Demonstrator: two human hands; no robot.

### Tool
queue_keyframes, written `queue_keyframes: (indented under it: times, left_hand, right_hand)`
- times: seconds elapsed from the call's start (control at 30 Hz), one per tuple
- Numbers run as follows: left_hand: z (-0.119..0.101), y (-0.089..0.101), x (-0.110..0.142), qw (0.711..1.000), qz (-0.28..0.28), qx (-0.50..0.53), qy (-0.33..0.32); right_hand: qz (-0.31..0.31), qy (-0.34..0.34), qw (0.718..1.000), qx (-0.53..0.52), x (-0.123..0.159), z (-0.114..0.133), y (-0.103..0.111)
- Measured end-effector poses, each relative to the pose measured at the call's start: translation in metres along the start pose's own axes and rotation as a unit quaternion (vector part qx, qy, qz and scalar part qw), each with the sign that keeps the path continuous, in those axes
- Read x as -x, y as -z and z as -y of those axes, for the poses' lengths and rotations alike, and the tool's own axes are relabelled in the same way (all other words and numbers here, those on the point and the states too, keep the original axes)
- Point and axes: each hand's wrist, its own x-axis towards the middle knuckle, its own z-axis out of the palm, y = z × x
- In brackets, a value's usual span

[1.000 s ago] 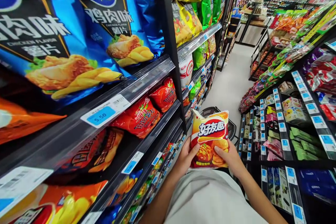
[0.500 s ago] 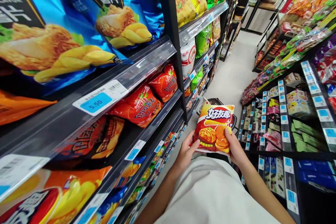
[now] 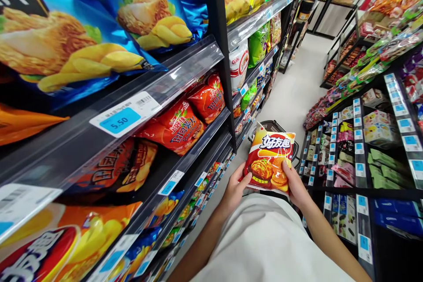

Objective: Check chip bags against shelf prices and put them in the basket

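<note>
I hold a red and yellow bag of crisps [image 3: 271, 156] upright in front of my waist with both hands. My left hand [image 3: 234, 191] grips its lower left corner, thumb on the front. On the lower right edge sits my right hand [image 3: 296, 185], fingers wrapped behind and thumb over the printed crisps. The bag's white lettering faces me. Behind the bag the rim of a dark shopping basket [image 3: 274, 125] shows on the floor.
Black shelving [image 3: 185, 75] on my left carries blue bags [image 3: 142, 9], red bags [image 3: 178, 128], orange, yellow and green snack bags, with a 5.50 price tag [image 3: 120, 116]. Low racks of sweets [image 3: 370, 141] line the right. A pale floor aisle [image 3: 297, 88] runs ahead between them.
The view has tilted down and shifted slightly. The bag has turned a little and moved up and to the right in my hands; both hands keep their hold.
</note>
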Motion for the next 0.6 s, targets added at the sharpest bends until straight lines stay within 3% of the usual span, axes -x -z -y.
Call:
queue_keyframes:
  times: [0.6]
  left_hand:
    - [0.011, 0.002, -0.003, 1.0, 0.005, -0.018, -0.019]
  right_hand:
    - [-0.012, -0.012, 1.0, -0.001, 0.002, -0.002, 0.005]
